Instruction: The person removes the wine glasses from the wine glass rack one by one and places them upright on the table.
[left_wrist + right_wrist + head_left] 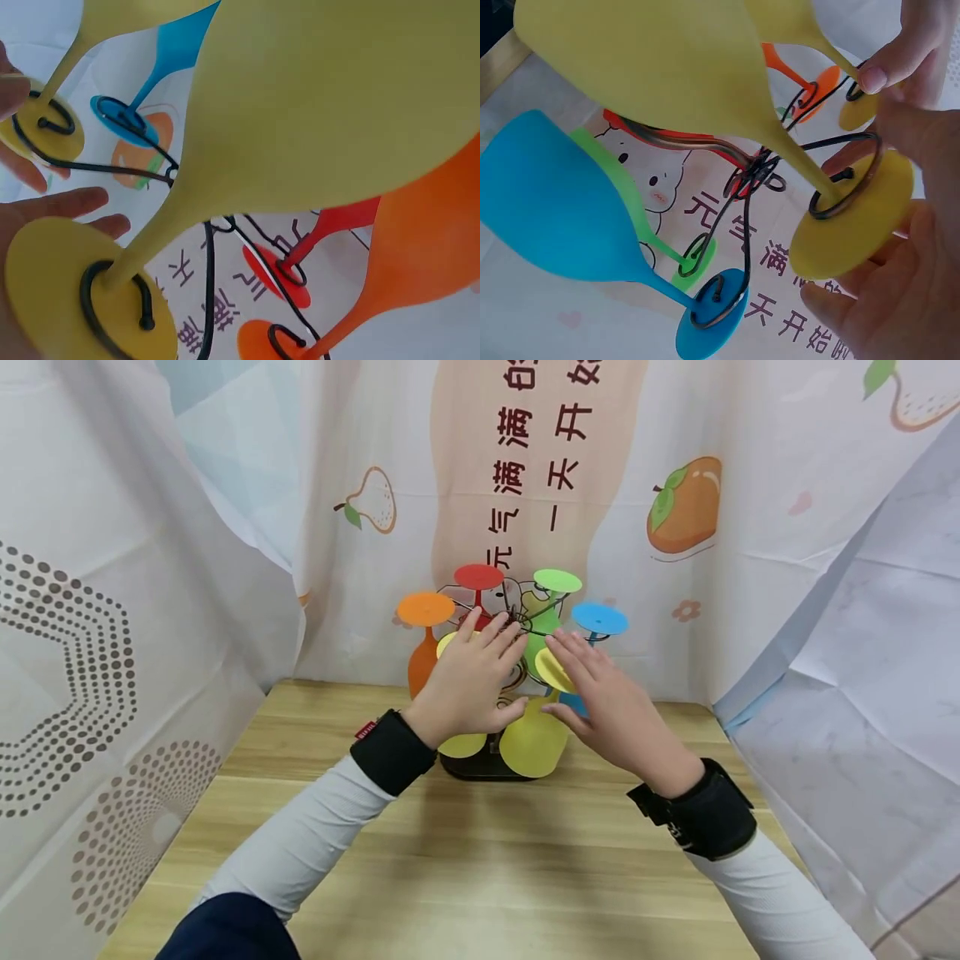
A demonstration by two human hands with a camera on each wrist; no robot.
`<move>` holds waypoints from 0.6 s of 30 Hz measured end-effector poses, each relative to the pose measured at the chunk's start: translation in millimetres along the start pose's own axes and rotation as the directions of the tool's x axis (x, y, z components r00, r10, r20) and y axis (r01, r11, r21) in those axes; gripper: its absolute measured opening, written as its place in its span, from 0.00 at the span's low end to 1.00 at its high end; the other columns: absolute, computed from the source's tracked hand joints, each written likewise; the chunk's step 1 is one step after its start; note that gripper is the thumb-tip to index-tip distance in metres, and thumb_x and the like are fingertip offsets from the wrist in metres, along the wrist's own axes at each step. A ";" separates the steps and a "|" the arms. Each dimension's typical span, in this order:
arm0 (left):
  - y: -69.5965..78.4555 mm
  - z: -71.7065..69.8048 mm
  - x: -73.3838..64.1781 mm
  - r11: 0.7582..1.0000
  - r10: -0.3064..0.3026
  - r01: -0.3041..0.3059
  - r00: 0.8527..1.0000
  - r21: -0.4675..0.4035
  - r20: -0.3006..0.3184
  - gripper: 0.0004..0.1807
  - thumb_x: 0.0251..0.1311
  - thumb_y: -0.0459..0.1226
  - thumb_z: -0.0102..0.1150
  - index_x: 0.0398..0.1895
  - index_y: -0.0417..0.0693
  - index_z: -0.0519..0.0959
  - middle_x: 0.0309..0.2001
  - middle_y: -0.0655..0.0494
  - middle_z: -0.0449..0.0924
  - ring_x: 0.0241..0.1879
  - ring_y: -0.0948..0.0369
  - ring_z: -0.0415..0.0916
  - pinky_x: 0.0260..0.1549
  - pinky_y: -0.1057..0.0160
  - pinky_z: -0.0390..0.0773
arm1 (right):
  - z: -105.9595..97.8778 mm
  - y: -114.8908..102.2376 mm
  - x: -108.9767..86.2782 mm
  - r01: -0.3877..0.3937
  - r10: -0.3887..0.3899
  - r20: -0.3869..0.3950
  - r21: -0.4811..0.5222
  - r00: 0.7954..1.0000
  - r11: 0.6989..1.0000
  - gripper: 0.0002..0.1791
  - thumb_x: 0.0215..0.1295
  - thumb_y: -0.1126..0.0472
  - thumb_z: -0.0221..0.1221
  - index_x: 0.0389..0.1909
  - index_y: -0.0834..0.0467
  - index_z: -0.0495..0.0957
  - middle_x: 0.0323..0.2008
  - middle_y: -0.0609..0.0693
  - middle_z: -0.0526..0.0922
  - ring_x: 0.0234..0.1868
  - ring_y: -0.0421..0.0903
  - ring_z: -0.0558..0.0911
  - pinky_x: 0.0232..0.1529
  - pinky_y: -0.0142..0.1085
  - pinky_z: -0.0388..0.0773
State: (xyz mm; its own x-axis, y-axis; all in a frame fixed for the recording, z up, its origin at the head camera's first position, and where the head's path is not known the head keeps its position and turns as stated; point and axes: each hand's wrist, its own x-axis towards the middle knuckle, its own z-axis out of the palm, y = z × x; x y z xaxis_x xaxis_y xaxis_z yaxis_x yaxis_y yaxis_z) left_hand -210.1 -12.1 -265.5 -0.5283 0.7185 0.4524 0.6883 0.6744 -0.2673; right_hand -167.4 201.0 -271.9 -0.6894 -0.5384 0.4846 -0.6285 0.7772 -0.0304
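Six stemmed goblets [534, 745], inverted: hooked by their feet so wire rack [757, 166] suspends them. Left hand [472, 681], right hand [611, 714]: fingers extended, nothing grasped.

Wood-grain table [487, 893]; black rack base [471, 769] on top.

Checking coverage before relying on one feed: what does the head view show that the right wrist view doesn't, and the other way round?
Only the head view: left wristband, right wristband, orange fruit print.
Only the right wrist view: on the blue goblet, the foot's underside with a rounded wire tip.
Both: that goblet, the wire rack, red goblet, orange goblet, green goblet, two yellow goblets, left hand, right hand.
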 end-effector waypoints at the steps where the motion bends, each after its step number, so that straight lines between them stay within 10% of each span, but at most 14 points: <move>1: 0.6 1.1 0.6 1.000 0.004 -0.004 1.000 0.006 0.011 0.38 0.55 0.58 0.45 0.62 0.42 0.65 0.63 0.45 0.66 0.65 0.49 0.54 0.67 0.45 0.47 | 1.0 0.3 -0.1 0.012 -0.012 -0.003 -0.003 1.000 1.000 0.43 0.57 0.52 0.60 0.69 0.57 0.50 0.68 0.58 0.58 0.68 0.51 0.53 0.64 0.56 0.58; 18: 0.6 7.1 -0.8 0.999 0.024 -0.023 0.999 -0.027 0.022 0.34 0.56 0.56 0.46 0.58 0.44 0.70 0.55 0.48 0.74 0.59 0.49 0.63 0.61 0.46 0.62 | 3.3 -2.3 -1.5 0.133 -0.134 0.005 -0.090 0.991 0.987 0.45 0.44 0.85 0.53 0.66 0.56 0.59 0.63 0.55 0.67 0.64 0.50 0.62 0.62 0.50 0.64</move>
State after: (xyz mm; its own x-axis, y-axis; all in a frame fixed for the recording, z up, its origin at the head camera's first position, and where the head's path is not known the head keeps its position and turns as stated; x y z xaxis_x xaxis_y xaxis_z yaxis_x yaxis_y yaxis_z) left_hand -212.9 -11.1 -272.1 -0.5228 0.7378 0.4269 0.7135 0.6528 -0.2545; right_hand -166.0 199.0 -275.4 -0.6011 -0.6391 0.4798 -0.6800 0.7245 0.1130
